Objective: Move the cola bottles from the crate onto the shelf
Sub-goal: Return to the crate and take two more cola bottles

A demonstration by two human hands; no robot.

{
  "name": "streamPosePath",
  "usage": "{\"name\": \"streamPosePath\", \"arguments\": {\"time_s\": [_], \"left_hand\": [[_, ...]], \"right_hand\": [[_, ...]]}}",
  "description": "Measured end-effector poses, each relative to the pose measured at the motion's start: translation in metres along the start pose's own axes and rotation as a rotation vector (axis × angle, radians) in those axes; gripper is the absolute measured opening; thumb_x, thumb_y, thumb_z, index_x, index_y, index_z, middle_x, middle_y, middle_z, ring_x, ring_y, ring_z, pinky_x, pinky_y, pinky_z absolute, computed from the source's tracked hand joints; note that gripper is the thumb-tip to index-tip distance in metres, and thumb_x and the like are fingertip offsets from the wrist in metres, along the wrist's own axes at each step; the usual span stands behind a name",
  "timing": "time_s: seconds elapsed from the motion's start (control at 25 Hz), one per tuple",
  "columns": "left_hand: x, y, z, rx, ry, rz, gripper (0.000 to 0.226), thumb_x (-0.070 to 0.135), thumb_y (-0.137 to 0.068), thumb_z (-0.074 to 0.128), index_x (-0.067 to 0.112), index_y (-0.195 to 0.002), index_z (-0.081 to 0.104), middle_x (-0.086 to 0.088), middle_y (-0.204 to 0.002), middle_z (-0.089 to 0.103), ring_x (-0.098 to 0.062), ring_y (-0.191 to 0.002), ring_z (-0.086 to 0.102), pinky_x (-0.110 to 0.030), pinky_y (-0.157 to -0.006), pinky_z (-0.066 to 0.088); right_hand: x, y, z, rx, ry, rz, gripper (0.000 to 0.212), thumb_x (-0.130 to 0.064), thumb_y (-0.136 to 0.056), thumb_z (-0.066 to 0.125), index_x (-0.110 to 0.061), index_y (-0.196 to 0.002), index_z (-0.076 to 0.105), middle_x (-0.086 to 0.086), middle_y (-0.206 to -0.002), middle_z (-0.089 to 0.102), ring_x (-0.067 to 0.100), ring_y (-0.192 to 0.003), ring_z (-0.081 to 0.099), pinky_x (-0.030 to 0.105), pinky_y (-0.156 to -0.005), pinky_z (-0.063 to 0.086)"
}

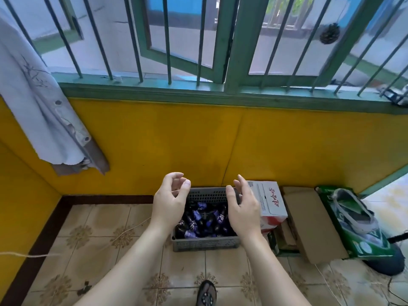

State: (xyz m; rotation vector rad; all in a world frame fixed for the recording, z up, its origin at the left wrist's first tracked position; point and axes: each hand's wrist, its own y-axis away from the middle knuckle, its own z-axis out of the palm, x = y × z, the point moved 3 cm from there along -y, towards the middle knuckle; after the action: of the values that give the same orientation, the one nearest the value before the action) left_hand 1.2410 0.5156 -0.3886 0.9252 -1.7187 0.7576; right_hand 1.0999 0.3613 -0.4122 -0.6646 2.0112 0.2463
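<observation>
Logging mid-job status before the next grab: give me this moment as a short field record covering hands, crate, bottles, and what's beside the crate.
left hand: above the crate, fingers loosely curled, holding nothing
right hand: above the crate, fingers relaxed, holding nothing
crate: grey, on the tiled floor against the yellow wall
cola bottles: many, dark with purple labels, lying jumbled in the crate
white carton: right of the crate, close beside it
cardboard boxes: further right
shelf: not in view

Red Korean lettering (too tilted to read surely) runs along the white carton (268, 200) beside the crate (205, 242)
</observation>
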Motion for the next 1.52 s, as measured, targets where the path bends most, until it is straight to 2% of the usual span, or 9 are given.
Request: {"name": "streamPosePath", "arguments": {"time_s": [0.08,0.28,0.56,0.76,0.88,1.0,1.24,1.4,1.52], "left_hand": [[-0.012,-0.035,0.018,-0.015,-0.035,-0.046,0.026,0.033,-0.099,0.058,0.023,-0.123,0.057,0.016,-0.110,0.065,0.000,-0.105,0.060,-0.016,-0.085,0.048],[-0.049,-0.112,0.060,-0.055,-0.061,-0.194,0.027,0.033,-0.099,0.058,0.024,-0.125,0.055,0.017,-0.110,0.062,0.003,-0.105,0.058,-0.015,-0.086,0.045],[-0.127,-0.160,0.092,-0.169,-0.090,-0.365,0.026,0.034,-0.099,0.059,0.028,-0.124,0.054,0.016,-0.111,0.063,0.001,-0.106,0.058,-0.019,-0.087,0.045],[-0.200,-0.186,0.111,-0.295,-0.110,-0.441,0.031,0.037,-0.099,0.058,0.028,-0.127,0.052,0.017,-0.110,0.062,-0.002,-0.106,0.059,-0.026,-0.088,0.046],[-0.262,-0.193,0.133,-0.380,-0.162,-0.464,0.041,0.044,-0.098,0.057,0.028,-0.134,0.047,0.015,-0.113,0.062,-0.006,-0.108,0.059,-0.030,-0.091,0.049],[-0.317,-0.197,0.165,-0.493,-0.235,-0.472,0.050,0.050,-0.099,0.053,0.030,-0.142,0.040,0.010,-0.125,0.056,-0.008,-0.108,0.057,-0.031,-0.092,0.048],[-0.457,-0.197,0.261,-0.659,-0.330,-0.482,0.066,0.050,-0.097,0.056,0.026,-0.152,0.029,-0.002,-0.148,0.045,-0.021,-0.128,0.051,-0.041,-0.104,0.045],[-0.546,-0.200,0.316,-0.695,-0.344,-0.498,0.071,0.050,-0.096,0.058,0.027,-0.154,0.024,-0.006,-0.159,0.035,-0.029,-0.139,0.044,-0.045,-0.111,0.040],[-0.607,-0.202,0.354,-0.711,-0.346,-0.487,0.076,0.048,-0.095,0.061,0.025,-0.156,0.021,-0.009,-0.158,0.036,-0.029,-0.138,0.044,-0.038,-0.107,0.041]], "right_hand": [[0.018,-0.040,0.010,-0.057,0.024,0.026,0.057,-0.051,-0.102,0.050,-0.027,-0.153,0.041,-0.009,-0.141,0.057,0.010,-0.131,0.051,0.046,-0.109,0.047],[0.057,-0.126,0.043,-0.192,0.116,0.075,0.057,-0.044,-0.103,0.051,-0.023,-0.154,0.039,-0.006,-0.147,0.053,0.010,-0.136,0.046,0.041,-0.114,0.042],[0.115,-0.181,0.097,-0.362,0.318,0.133,0.056,-0.041,-0.104,0.048,-0.019,-0.154,0.038,-0.001,-0.153,0.048,0.017,-0.143,0.041,0.036,-0.117,0.035],[0.179,-0.193,0.129,-0.402,0.441,0.199,0.051,-0.032,-0.105,0.047,-0.022,-0.154,0.038,0.001,-0.154,0.047,0.022,-0.141,0.044,0.038,-0.112,0.040],[0.231,-0.193,0.159,-0.448,0.518,0.215,0.054,-0.026,-0.104,0.049,-0.019,-0.156,0.037,0.005,-0.153,0.048,0.026,-0.140,0.044,0.038,-0.112,0.039],[0.288,-0.195,0.187,-0.504,0.619,0.193,0.055,-0.024,-0.102,0.052,-0.015,-0.155,0.038,0.011,-0.149,0.051,0.031,-0.137,0.045,0.043,-0.109,0.043],[0.443,-0.195,0.257,-0.680,0.799,0.097,0.064,-0.029,-0.099,0.055,-0.016,-0.157,0.031,0.008,-0.156,0.041,0.032,-0.140,0.039,0.044,-0.110,0.042],[0.534,-0.195,0.294,-0.785,0.899,-0.029,0.071,-0.035,-0.098,0.056,-0.021,-0.160,0.024,0.004,-0.162,0.031,0.029,-0.149,0.026,0.044,-0.118,0.032],[0.587,-0.199,0.321,-0.873,0.992,-0.152,0.080,-0.038,-0.095,0.061,-0.022,-0.161,0.018,0.003,-0.167,0.021,0.028,-0.154,0.014,0.044,-0.123,0.018]]}}
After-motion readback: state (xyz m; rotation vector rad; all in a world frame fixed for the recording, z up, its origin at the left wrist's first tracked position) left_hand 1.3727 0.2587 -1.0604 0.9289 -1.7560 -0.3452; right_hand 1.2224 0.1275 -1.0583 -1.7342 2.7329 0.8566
